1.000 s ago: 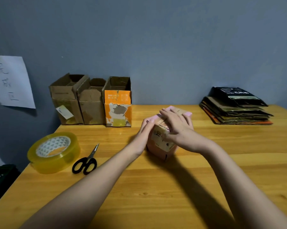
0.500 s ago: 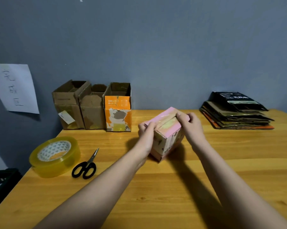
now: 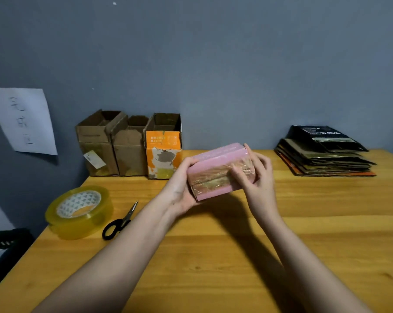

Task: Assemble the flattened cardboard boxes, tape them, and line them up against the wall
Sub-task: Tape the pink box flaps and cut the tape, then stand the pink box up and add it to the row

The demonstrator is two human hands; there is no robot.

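Observation:
A small pink cardboard box [image 3: 216,171] is lifted off the table, its taped seam turned toward me. My left hand [image 3: 179,188] grips its left end from below. My right hand [image 3: 256,177] holds its right end, thumb pressing on the shiny tape. Three assembled open boxes stand in a row against the wall: two brown boxes [image 3: 96,143] [image 3: 129,146] and an orange-and-white box [image 3: 164,150]. A stack of flattened boxes [image 3: 324,154] lies at the back right.
A large roll of clear yellow tape [image 3: 78,211] sits on the wooden table [image 3: 213,256] at the left, with black-handled scissors [image 3: 119,222] beside it. A paper sheet [image 3: 23,120] hangs on the wall at left. A dark crate [image 3: 3,249] is beyond the table's left edge.
The pink box went from resting on the table under my pressing hands to being raised and tilted so its taped face points at me. Both hands shifted to its ends.

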